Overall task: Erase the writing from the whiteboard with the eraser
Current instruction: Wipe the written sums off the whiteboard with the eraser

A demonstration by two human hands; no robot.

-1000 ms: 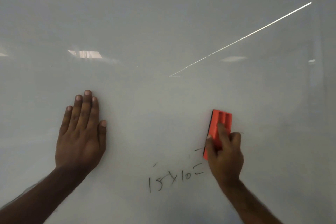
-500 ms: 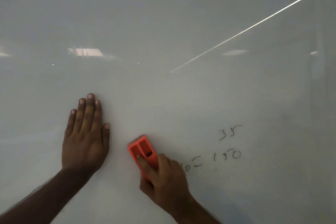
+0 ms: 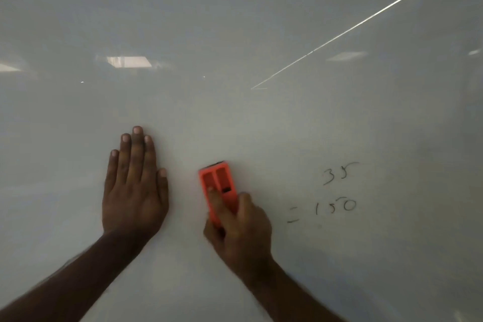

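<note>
A large whiteboard (image 3: 235, 21) fills the head view. My right hand (image 3: 241, 227) grips an orange eraser (image 3: 218, 183) pressed flat against the board, low and centre. My left hand (image 3: 134, 185) lies flat on the board with its fingers spread, just left of the eraser and apart from it. Black writing stays to the right of the eraser: "35" (image 3: 339, 174) above "= 150" (image 3: 326, 209). The board around and left of the eraser bears no marks.
Ceiling lights are mirrored in the glossy board at upper left (image 3: 129, 61), and a thin bright line (image 3: 366, 21) runs diagonally toward the top right corner. Both my forearms come up from the bottom edge.
My right hand swept the eraser from the right side down and left across the lower line, wiping "15 x 10". "35" and "= 150" came into sight. My left hand stayed put.
</note>
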